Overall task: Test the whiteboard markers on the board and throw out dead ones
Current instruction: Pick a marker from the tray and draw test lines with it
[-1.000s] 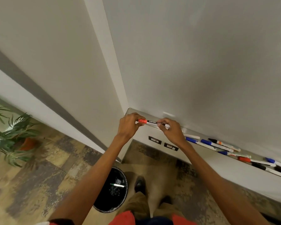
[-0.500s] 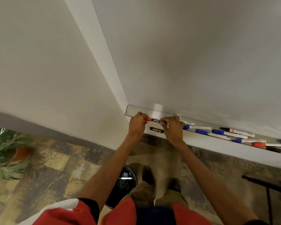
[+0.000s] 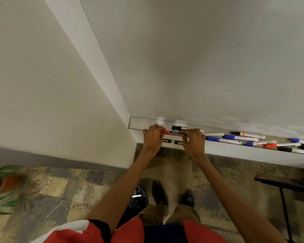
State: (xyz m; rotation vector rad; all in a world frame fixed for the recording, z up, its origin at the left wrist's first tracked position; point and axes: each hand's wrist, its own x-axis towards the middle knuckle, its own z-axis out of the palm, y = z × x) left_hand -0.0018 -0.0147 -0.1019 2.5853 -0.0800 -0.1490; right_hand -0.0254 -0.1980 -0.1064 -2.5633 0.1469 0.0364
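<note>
The left hand (image 3: 152, 137) has its grip curled round the red end of a Camlin whiteboard marker (image 3: 174, 132), and the right hand (image 3: 193, 142) pinches the black barrel. The marker lies level between both grips, just above the tray (image 3: 135, 122). Loose markers (image 3: 235, 137) lie beyond the right grip, and a black bin (image 3: 137, 202) stands on the floor below.

arms outstretched, left hand (image 3: 152, 138) and right hand (image 3: 194, 143) gripping (fingers curled).
</note>
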